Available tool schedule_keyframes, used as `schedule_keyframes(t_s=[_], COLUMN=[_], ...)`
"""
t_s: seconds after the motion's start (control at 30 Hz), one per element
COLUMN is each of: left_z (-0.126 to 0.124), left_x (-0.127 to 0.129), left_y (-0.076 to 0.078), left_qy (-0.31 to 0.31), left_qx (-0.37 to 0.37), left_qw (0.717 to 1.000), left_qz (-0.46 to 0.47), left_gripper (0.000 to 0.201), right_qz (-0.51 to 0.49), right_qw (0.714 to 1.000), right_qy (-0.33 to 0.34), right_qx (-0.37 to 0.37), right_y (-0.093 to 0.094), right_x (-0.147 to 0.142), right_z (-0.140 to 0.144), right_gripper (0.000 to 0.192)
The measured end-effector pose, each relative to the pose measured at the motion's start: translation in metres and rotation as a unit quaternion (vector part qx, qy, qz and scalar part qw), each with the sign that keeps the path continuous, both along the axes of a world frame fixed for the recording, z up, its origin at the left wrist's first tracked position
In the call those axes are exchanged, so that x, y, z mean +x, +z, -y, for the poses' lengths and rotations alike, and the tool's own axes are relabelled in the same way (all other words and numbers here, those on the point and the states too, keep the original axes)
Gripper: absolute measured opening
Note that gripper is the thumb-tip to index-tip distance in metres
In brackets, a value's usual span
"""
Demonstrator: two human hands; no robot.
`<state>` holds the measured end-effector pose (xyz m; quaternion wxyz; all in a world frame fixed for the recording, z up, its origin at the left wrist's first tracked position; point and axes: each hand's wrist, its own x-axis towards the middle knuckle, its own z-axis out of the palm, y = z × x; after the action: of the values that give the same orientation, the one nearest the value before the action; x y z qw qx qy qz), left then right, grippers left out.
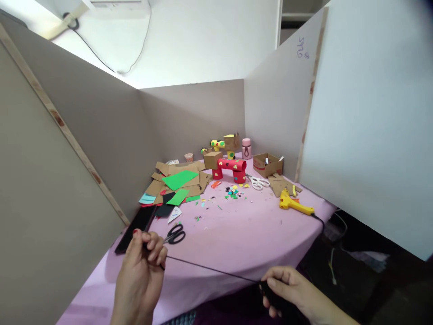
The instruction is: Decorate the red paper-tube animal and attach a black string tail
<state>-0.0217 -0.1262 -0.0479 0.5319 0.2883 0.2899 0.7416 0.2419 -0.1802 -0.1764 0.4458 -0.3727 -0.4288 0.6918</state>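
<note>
Pink cloth over the counter (pixel 237 234), walled at 9, 12 and 3 o'clock by tall grey partition boards (pixel 84 135). At 11 o'clock, a heap of cardboard pieces (pixel 176 174) with green paper sheets (pixel 179 179) on top and dark sheets at its near edge. At 12 o'clock, a craft model of red tubes (pixel 232 168) dotted with coloured shapes, with small cardboard boxes around it and a pink bottle (pixel 246 148) just behind. At 1 o'clock, an open cardboard box (pixel 267 164), white-handled scissors (pixel 259 182) near it, and a yellow glue gun (pixel 294 204) lying flat at 2 o'clock. Coloured paper scraps (pixel 232 193) scattered mid-counter. At 7 o'clock, black-handled scissors (pixel 175 234) flat on the cloth, just beside the left hand (pixel 144 266). Left hand curled tight, fingertips pinched on one end of a thin black strand (pixel 209 269). Strand stretched taut from 7 to 5 o'clock above the counter's near edge. Right hand (pixel 291 289) closed around a dark object at the strand's other end; cannot tell what that object is.
</note>
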Motion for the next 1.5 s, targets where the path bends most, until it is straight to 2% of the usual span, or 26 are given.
schedule_keyframes(t_s=[0.2, 0.27, 0.33, 0.4, 0.5, 0.57, 0.6, 0.63, 0.7, 0.77, 0.87, 0.97, 1.07, 1.13, 1.2, 1.27, 1.37, 1.4, 1.5], left_z=[0.000, 0.002, 0.006, 0.013, 0.025, 0.031, 0.033, 0.034, 0.034, 0.033, 0.032, 0.028, 0.022, 0.018, 0.016, 0.017, 0.021, 0.023, 0.028], left_x=[-0.009, -0.013, -0.011, 0.002, 0.037, 0.060, 0.068, 0.073, 0.077, 0.074, 0.070, 0.068, 0.062, 0.057, 0.054, 0.053, 0.056, 0.059, 0.067], left_y=[-0.008, -0.010, -0.017, -0.030, -0.058, -0.073, -0.078, -0.080, -0.078, -0.072, -0.068, -0.072, -0.078, -0.078, -0.077, -0.075, -0.076, -0.076, -0.075], left_qy=[0.067, 0.113, 0.119, 0.063, -0.086, -0.161, -0.191, -0.203, -0.199, -0.178, -0.150, -0.103, -0.088, -0.107, -0.126, -0.142, -0.185, -0.204, -0.255], left_qx=[0.010, 0.023, 0.005, -0.029, -0.035, -0.010, 0.009, 0.020, 0.030, 0.020, -0.008, -0.027, -0.106, -0.159, -0.174, -0.167, -0.142, -0.132, -0.118], left_qw=[0.988, 0.974, 0.951, 0.919, 0.892, 0.864, 0.842, 0.821, 0.801, 0.813, 0.855, 0.903, 0.938, 0.944, 0.948, 0.951, 0.947, 0.942, 0.926], left_qz=[-0.142, -0.193, -0.286, -0.388, -0.443, -0.477, -0.505, -0.532, -0.564, -0.555, -0.497, -0.417, -0.319, -0.269, -0.237, -0.217, -0.222, -0.232, -0.252], left_gripper=[0.027, 0.028, 0.028, 0.028, 0.036, 0.039, 0.030, 0.025, 0.031, 0.033, 0.033, 0.037, 0.046, 0.052, 0.054, 0.054, 0.051, 0.050, 0.048], right_qz=[0.019, 0.054, 0.074, 0.076, 0.087, 0.099, 0.109, 0.119, 0.137, 0.156, 0.191, 0.220, 0.214, 0.187, 0.176, 0.216, 0.307, 0.310, 0.238], right_qw=[0.997, 0.993, 0.990, 0.989, 0.984, 0.981, 0.979, 0.977, 0.972, 0.969, 0.966, 0.958, 0.957, 0.962, 0.965, 0.960, 0.927, 0.924, 0.941], right_qy=[-0.069, -0.100, -0.111, -0.109, -0.118, -0.118, -0.117, -0.120, -0.133, -0.133, -0.115, -0.116, -0.115, -0.104, -0.087, -0.017, 0.095, 0.092, 0.007], right_qx=[0.017, 0.040, 0.054, 0.065, 0.103, 0.118, 0.123, 0.128, 0.134, 0.138, 0.135, 0.141, 0.158, 0.168, 0.173, 0.177, 0.193, 0.205, 0.240], right_y=[0.010, 0.010, 0.009, 0.009, 0.011, 0.015, 0.017, 0.019, 0.021, 0.019, 0.015, 0.013, 0.013, 0.013, 0.013, 0.014, 0.019, 0.021, 0.031], right_x=[0.002, 0.004, 0.005, 0.002, -0.004, -0.006, -0.007, -0.006, -0.004, -0.001, 0.002, 0.002, 0.002, 0.004, 0.008, 0.014, 0.018, 0.016, -0.001], right_z=[-0.001, -0.004, -0.005, -0.006, -0.006, -0.006, -0.005, -0.005, -0.004, -0.002, 0.000, 0.001, 0.001, 0.001, 0.002, 0.003, 0.004, 0.003, -0.003], right_gripper=[0.037, 0.032, 0.030, 0.029, 0.027, 0.026, 0.025, 0.025, 0.025, 0.026, 0.030, 0.029, 0.029, 0.029, 0.031, 0.035, 0.035, 0.034, 0.037])
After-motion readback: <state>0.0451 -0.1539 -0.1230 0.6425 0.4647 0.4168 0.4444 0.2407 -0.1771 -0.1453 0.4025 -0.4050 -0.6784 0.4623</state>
